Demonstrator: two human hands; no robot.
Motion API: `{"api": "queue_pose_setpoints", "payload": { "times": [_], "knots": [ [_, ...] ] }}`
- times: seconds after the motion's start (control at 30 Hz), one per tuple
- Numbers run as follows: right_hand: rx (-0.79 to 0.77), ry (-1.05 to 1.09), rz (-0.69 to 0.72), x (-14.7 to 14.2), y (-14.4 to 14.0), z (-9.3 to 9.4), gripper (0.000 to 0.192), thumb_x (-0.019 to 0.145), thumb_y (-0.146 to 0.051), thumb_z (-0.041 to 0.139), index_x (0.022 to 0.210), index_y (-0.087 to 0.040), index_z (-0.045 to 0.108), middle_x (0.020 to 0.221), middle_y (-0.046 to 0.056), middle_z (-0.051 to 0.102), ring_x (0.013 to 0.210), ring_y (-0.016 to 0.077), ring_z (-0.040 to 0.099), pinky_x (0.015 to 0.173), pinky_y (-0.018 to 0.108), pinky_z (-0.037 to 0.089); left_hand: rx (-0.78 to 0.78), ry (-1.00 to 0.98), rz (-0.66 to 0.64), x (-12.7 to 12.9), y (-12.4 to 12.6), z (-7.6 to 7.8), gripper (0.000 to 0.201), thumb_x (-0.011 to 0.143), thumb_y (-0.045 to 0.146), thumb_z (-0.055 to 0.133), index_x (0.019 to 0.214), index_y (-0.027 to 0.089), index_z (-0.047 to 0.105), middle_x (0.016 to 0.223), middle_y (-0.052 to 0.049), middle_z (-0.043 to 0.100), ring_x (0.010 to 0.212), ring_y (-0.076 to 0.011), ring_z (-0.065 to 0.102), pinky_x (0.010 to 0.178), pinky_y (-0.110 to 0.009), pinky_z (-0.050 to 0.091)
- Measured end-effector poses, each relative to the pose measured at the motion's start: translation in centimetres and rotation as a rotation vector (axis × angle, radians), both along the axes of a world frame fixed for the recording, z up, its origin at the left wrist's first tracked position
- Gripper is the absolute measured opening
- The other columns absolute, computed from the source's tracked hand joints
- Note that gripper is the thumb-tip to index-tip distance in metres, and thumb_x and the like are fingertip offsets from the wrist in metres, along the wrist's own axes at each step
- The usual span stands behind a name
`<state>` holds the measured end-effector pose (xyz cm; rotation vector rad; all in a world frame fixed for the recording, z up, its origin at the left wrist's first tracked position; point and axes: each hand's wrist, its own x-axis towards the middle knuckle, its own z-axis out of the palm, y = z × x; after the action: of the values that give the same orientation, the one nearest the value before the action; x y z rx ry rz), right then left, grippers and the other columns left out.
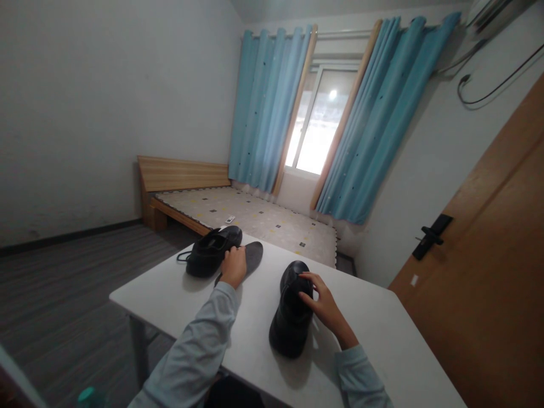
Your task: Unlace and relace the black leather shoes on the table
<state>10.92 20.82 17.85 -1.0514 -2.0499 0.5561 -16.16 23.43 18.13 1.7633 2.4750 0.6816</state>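
A dark grey insole lies on the white table, and my left hand has its curled fingers on it. The fingertips are partly hidden by the hand. Just left of this hand rests a black shoe, its opening facing up and a lace loop hanging off its side. A second black shoe stands on the right half of the table with its heel end towards me. My right hand grips its tongue and opening edge from the right, thumb and fingers closed around that part.
Behind the table is a low wooden bed with a patterned mattress, on which a small white object lies. Blue curtains hang by the window. A brown door stands at the right. A green cap shows at lower left.
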Motion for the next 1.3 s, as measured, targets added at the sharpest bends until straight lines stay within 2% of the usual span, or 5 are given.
{"api": "queue_pose_setpoints", "payload": {
  "times": [0.23, 0.53, 0.8, 1.1, 1.3],
  "knots": [
    [0.006, 0.007, 0.002, -0.1, 0.1, -0.2, 0.036, 0.073, -0.028, 0.059, 0.109, -0.023, 0.057, 0.120, 0.009, 0.054, 0.115, 0.0267, 0.049, 0.092, 0.044, 0.043, -0.085, 0.059, -0.142, 0.4, 0.5, -0.7, 0.038, 0.079, 0.041, 0.056, 0.115, 0.029, 0.059, 0.127, -0.011, 0.045, 0.115, -0.0325, 0.039, 0.089, -0.045, 0.037],
    [0.016, 0.018, -0.003, -0.1, -0.1, 0.0, 0.035, 0.073, -0.028, 0.059, 0.108, -0.024, 0.058, 0.119, 0.008, 0.055, 0.113, 0.0262, 0.051, 0.091, 0.043, 0.044, -0.186, 0.119, -0.135, -0.1, 1.2, -2.4, 0.037, 0.077, 0.036, 0.059, 0.113, 0.026, 0.058, 0.120, -0.011, 0.055, 0.115, -0.0355, 0.039, 0.090, -0.050, 0.030],
    [-0.004, 0.024, -0.003, -0.2, -0.2, 0.1, 0.035, 0.074, -0.027, 0.058, 0.109, -0.023, 0.058, 0.119, 0.009, 0.055, 0.115, 0.0267, 0.049, 0.091, 0.044, 0.043, 0.016, 0.050, -0.133, 0.9, 0.2, -0.3, 0.032, 0.081, 0.034, 0.055, 0.110, 0.022, 0.059, 0.116, -0.013, 0.057, 0.112, -0.0337, 0.044, 0.089, -0.047, 0.033],
    [0.006, 0.032, 0.003, -0.2, -0.1, 0.0, 0.034, 0.075, -0.026, 0.057, 0.109, -0.024, 0.057, 0.119, 0.008, 0.055, 0.115, 0.0262, 0.049, 0.092, 0.044, 0.043, 0.402, -0.360, -0.679, 3.5, 0.1, 1.3, 0.024, 0.086, 0.033, 0.052, 0.104, 0.018, 0.060, 0.100, -0.004, 0.066, 0.091, -0.0149, 0.060, 0.086, -0.027, 0.045],
    [0.007, 0.039, 0.008, -0.1, 0.1, -0.2, 0.033, 0.078, -0.029, 0.058, 0.111, -0.024, 0.056, 0.120, 0.007, 0.055, 0.116, 0.0252, 0.048, 0.094, 0.043, 0.042, 0.367, -0.539, -0.982, 5.1, -1.5, 1.9, 0.037, 0.081, 0.040, 0.058, 0.112, 0.020, 0.058, 0.113, -0.006, 0.062, 0.104, -0.0174, 0.057, 0.089, -0.030, 0.045]
  ]
}}
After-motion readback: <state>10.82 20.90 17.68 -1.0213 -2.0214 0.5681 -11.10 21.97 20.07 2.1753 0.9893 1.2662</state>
